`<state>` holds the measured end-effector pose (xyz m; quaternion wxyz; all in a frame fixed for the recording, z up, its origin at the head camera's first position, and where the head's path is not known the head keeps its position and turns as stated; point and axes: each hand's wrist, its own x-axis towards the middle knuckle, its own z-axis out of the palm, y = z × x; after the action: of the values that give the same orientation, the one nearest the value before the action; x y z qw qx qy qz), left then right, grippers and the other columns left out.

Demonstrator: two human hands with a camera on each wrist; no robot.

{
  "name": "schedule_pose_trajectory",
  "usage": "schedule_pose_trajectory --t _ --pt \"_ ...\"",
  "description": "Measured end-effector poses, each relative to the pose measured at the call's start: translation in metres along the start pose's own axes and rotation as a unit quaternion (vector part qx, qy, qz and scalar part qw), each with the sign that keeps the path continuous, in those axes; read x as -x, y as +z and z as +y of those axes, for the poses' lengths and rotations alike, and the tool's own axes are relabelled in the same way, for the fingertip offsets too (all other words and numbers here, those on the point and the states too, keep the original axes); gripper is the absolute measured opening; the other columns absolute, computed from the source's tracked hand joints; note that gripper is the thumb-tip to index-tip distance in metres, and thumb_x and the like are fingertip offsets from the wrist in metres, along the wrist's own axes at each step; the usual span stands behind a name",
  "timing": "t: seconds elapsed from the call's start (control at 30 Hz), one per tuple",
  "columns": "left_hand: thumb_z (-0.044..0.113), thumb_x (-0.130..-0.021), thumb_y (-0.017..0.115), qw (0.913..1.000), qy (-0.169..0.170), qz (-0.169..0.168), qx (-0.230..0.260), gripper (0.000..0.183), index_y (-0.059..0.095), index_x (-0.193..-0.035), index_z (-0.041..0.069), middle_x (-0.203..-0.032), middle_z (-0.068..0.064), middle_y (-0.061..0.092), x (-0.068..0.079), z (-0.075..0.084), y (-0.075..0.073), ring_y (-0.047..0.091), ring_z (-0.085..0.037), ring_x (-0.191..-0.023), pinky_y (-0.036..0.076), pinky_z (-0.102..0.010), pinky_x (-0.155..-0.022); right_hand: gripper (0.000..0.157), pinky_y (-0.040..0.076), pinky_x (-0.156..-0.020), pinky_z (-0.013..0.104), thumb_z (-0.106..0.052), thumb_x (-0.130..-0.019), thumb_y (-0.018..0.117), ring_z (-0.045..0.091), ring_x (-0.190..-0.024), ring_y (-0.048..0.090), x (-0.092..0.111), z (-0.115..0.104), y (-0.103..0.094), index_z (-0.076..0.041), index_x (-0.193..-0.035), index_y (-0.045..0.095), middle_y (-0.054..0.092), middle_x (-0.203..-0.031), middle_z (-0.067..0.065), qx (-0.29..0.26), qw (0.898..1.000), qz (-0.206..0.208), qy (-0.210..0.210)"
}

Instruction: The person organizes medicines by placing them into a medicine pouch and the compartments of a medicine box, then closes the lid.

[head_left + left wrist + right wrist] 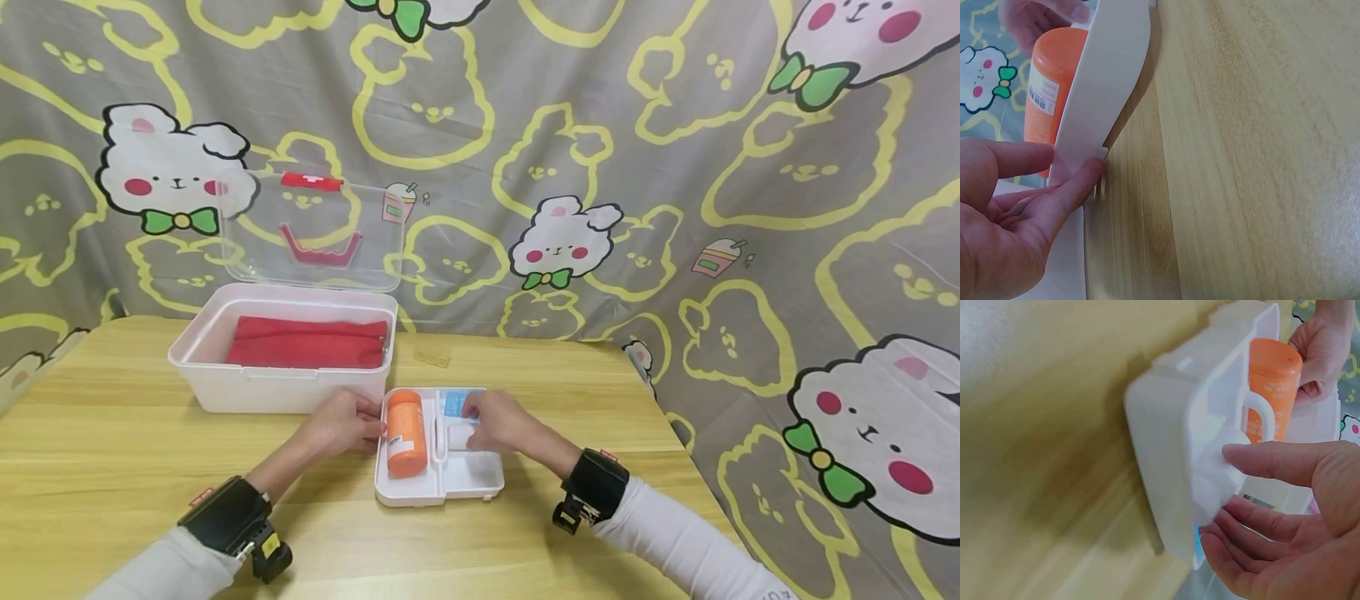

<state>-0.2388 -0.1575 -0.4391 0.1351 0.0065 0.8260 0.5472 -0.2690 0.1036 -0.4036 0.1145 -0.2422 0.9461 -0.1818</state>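
Observation:
A white divided tray (472,477) with a central carry handle (440,435) sits on the table. Along its left compartment lies an orange bottle (406,433) with a barcode label. My left hand (347,423) holds the tray's left edge, thumb near the rim and fingertips on the outer wall, as the left wrist view shows. Over the right half, my right hand (501,422) grips a small white cylindrical item (1219,462) between thumb and fingers; its exact kind I cannot tell. Behind that item, a blue packet (456,403) shows in the tray, partly covered by the right hand.
A white box (285,390) with its clear lid (255,250) raised stands at the back left, a red pouch (307,342) inside. Behind the tray lies a small clear yellowish piece (432,357). A patterned curtain (465,192) hangs behind the table.

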Motion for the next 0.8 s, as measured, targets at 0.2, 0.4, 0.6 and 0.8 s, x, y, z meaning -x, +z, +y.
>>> schedule_pose_trajectory --t 0.2,0.4,0.6,0.8 --pt "0.0 -0.091 0.071 1.0 -0.001 0.001 -0.007 0.031 0.066 -0.118 -0.015 -0.101 -0.02 0.075 0.0 0.0 -0.001 0.074 -0.023 -0.087 0.062 -0.039 -0.074 0.037 0.056 -0.087 0.043 0.002 -0.073 0.076 0.029 -0.1 0.066 -0.01 -0.003 -0.014 0.001 -0.11 0.069 0.071 -0.106 0.016 -0.005 1.0 0.008 0.007" --pt "0.001 -0.09 0.071 0.9999 0.002 0.002 -0.012 0.031 0.067 -0.117 -0.014 -0.102 -0.02 0.075 0.001 0.0 -0.002 0.074 -0.024 -0.087 0.062 -0.039 -0.074 0.03 0.055 -0.082 0.038 -0.008 -0.08 0.074 0.026 -0.093 0.066 -0.03 -0.004 -0.02 0.002 -0.107 0.071 0.071 -0.098 0.013 0.008 0.998 0.053 0.018" --pt "0.001 -0.09 0.072 0.9999 0.002 0.006 -0.012 0.029 0.068 -0.115 -0.013 -0.101 -0.019 0.075 0.003 0.001 -0.001 0.074 -0.023 -0.086 0.062 -0.039 -0.073 0.038 0.056 -0.082 0.038 -0.012 -0.083 0.071 0.028 -0.097 0.069 -0.054 -0.007 -0.028 0.002 -0.118 0.069 0.073 -0.106 0.015 -0.008 0.996 0.078 0.042" --pt "0.003 -0.09 0.072 0.9998 -0.004 0.008 -0.019 0.029 0.069 -0.116 -0.011 -0.1 -0.017 0.075 0.002 0.0 -0.001 0.073 -0.021 -0.086 0.062 -0.038 -0.074 0.042 0.053 -0.098 0.043 -0.017 -0.086 0.071 0.034 -0.118 0.064 -0.08 -0.015 -0.036 0.0 -0.125 0.068 0.07 -0.125 0.014 0.0 0.994 0.089 0.062"
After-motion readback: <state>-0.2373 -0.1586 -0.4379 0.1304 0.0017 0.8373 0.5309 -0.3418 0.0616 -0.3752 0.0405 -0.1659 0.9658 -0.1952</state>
